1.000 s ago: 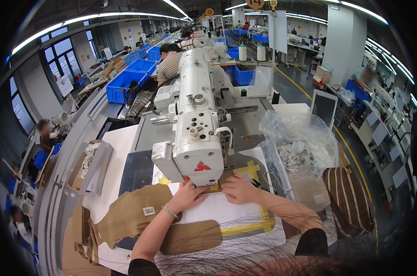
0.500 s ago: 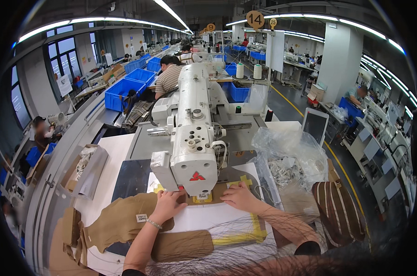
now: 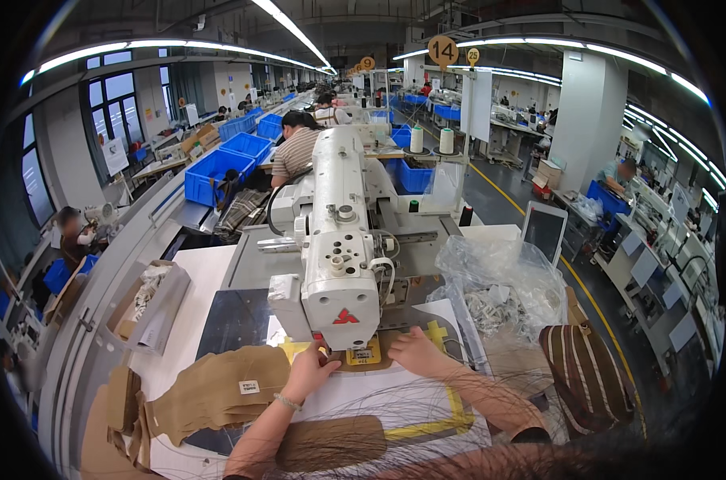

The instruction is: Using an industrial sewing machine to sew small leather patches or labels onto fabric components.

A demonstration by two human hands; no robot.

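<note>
A white industrial sewing machine (image 3: 339,276) stands in front of me. Below its head is a yellow plate (image 3: 363,353) bearing a small label, lying over brown fabric. My left hand (image 3: 309,374) is at the plate's left side, thumb and fingers apart, fingertips close to a small red part (image 3: 318,337) under the head. On the right, my right hand (image 3: 419,353) rests with bent, separated fingers at the edge of a white template sheet (image 3: 351,396) edged with yellow tape. A brown fabric piece (image 3: 331,444) lies on the sheet's near part. Whatever is under my fingertips is hidden.
Brown cut pieces (image 3: 219,392) with a white label are stacked at left, below an open box (image 3: 151,304) of white items. At right are a clear plastic bag (image 3: 499,280), a striped brown bag (image 3: 583,372) and a tablet screen (image 3: 544,232). Thread cones (image 3: 417,140) stand behind.
The whole view has shifted slightly. My left hand has turned, its thumb now standing away from the fingers. More of the yellow plate and its label shows.
</note>
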